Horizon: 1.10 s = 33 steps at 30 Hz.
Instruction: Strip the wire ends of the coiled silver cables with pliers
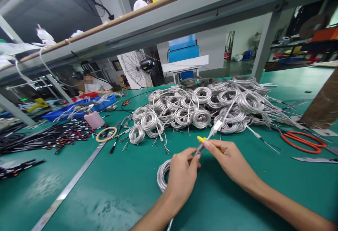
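Observation:
My left hand (183,171) pinches a silvery cable at a grey sleeve-like section (200,148), its fingers closed. The cable's coil (163,175) lies on the table just left of that hand. Close by, my right hand (229,158) is closed on a small yellow tool (202,139) held against the cable; its exact kind is hard to make out. Beyond the fingers, the cable runs up to a white connector (216,127) in front of the heap of coiled cables (202,118).
Orange-handled scissors (303,142) and a blade (314,160) lie at right. On the left are a steel ruler (74,180), a tape roll (106,134), a pink bottle (94,119), black cables (47,137) and a blue tray (79,107). A person (97,85) sits behind.

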Each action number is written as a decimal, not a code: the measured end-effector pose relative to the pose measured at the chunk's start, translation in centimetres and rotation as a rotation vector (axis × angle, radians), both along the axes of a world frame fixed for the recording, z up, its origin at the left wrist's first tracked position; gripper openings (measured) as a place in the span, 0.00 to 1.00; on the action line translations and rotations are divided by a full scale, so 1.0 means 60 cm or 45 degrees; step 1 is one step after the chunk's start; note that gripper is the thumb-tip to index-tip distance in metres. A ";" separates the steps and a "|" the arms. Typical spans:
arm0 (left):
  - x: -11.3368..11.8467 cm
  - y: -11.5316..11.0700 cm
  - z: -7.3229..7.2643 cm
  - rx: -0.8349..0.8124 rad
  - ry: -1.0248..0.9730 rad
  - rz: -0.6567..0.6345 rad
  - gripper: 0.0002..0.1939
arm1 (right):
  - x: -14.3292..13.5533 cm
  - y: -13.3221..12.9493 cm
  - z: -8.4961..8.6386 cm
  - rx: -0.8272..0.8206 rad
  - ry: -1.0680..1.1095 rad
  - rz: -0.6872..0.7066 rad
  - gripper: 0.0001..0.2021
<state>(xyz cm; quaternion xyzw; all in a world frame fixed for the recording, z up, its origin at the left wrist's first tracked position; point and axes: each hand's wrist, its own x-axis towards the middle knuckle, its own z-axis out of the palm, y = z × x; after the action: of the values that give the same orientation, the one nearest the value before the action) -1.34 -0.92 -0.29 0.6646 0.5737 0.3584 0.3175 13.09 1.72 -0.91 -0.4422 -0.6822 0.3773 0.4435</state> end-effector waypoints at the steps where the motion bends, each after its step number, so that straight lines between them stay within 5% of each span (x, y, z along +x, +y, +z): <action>1: -0.002 0.001 0.000 0.002 0.011 -0.010 0.13 | -0.001 -0.003 0.000 -0.039 0.025 0.021 0.21; 8: -0.005 0.006 -0.006 -0.137 -0.080 -0.218 0.20 | -0.013 -0.023 -0.016 -0.085 -0.138 0.029 0.22; 15: 0.000 -0.002 0.007 -0.129 -0.015 -0.265 0.20 | -0.007 -0.001 -0.003 -0.006 -0.135 -0.096 0.21; 25: -0.009 0.012 -0.004 -0.230 -0.228 -0.312 0.20 | -0.009 -0.018 -0.007 -0.120 -0.040 0.059 0.23; 33: -0.004 0.004 0.001 -0.200 -0.201 -0.329 0.19 | -0.004 -0.001 -0.004 0.076 -0.188 -0.065 0.21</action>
<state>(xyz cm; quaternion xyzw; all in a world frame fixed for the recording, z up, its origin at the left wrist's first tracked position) -1.57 -0.68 -0.23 0.6757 0.4830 0.3197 0.4560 12.88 1.66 -1.17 -0.4727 -0.7124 0.3117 0.4146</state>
